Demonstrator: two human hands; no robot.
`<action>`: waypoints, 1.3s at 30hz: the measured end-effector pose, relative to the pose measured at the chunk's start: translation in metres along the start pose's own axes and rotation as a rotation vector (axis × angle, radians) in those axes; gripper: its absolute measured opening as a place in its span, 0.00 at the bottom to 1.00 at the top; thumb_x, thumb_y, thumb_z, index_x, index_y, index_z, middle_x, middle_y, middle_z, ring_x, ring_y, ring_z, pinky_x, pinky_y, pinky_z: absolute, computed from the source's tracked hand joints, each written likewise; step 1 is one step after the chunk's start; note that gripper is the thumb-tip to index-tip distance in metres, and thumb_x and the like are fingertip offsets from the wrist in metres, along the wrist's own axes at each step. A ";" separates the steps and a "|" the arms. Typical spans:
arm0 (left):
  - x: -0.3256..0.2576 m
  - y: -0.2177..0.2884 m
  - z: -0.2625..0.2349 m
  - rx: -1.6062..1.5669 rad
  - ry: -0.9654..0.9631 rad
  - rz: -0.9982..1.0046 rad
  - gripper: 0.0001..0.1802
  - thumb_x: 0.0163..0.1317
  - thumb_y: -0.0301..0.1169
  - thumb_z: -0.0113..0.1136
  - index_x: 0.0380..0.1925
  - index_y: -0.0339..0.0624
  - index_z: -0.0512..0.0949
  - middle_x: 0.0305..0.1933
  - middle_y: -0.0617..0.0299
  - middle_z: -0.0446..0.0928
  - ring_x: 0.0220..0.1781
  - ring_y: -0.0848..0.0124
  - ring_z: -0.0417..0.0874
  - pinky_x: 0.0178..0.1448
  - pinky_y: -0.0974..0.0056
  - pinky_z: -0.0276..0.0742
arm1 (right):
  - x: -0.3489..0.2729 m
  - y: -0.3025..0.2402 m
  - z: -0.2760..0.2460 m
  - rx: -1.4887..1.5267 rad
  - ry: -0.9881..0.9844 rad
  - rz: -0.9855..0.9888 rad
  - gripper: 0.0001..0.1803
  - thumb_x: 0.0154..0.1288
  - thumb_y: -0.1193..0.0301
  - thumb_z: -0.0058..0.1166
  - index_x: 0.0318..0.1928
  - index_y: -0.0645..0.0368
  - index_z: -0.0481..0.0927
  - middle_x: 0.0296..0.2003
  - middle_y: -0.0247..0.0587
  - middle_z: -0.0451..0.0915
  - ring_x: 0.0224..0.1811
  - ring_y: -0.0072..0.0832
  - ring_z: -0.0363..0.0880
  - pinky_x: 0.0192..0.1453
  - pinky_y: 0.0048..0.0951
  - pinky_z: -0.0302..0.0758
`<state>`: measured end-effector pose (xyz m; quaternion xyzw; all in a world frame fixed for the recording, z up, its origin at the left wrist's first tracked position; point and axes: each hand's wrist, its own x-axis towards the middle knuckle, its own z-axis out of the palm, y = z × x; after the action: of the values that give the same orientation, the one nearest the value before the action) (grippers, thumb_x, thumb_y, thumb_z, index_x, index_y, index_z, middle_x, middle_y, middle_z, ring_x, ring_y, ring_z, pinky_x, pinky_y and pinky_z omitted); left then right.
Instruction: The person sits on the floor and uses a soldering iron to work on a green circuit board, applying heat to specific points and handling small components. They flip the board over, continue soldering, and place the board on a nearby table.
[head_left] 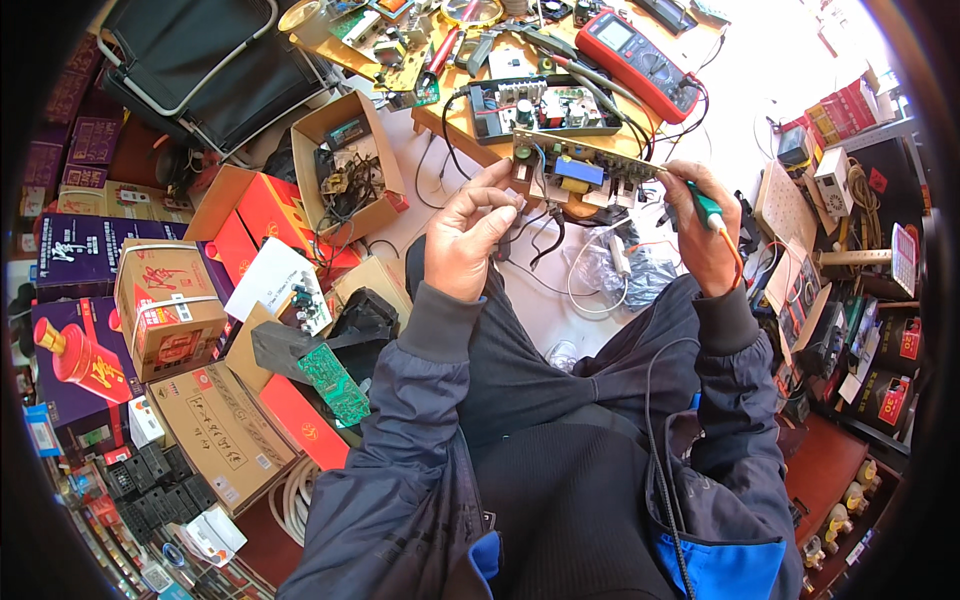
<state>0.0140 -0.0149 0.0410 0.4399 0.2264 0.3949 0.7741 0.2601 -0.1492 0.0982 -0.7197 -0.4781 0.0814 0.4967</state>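
Note:
A circuit board (607, 172) is raised over the near edge of the workbench, its component side toward me. It carries a blue block-shaped part and a yellow-wound transformer. My left hand (468, 232) has its curled fingers at the board's left end; the exact contact is partly hidden. In my right hand (706, 232) is a green-handled soldering iron (707, 208) with an orange cord, close to the board's right end. Its tip cannot be made out. Just behind the board, an opened black device casing (490, 128) full of electronic parts lies on the bench.
On the wooden bench (432, 118) lie a red multimeter (635, 65) with leads and several loose tools and boards. To the left are a carton of cables (388, 207), stacked boxes (172, 312) and a green circuit board (335, 385). Crowded shelves (850, 250) stand at right.

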 end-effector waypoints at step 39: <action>0.014 0.015 -0.002 -0.260 -0.047 -0.081 0.07 0.64 0.18 0.60 0.42 0.34 0.82 0.66 0.49 0.74 0.68 0.59 0.75 0.77 0.52 0.65 | -0.013 -0.002 0.000 0.467 -0.058 0.352 0.13 0.70 0.66 0.64 0.45 0.65 0.85 0.28 0.35 0.83 0.28 0.20 0.82 0.31 0.21 0.76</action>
<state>0.0152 0.0022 0.0527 0.3356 0.1726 0.3790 0.8449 0.2519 -0.1585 0.0951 -0.6550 -0.3283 0.2947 0.6135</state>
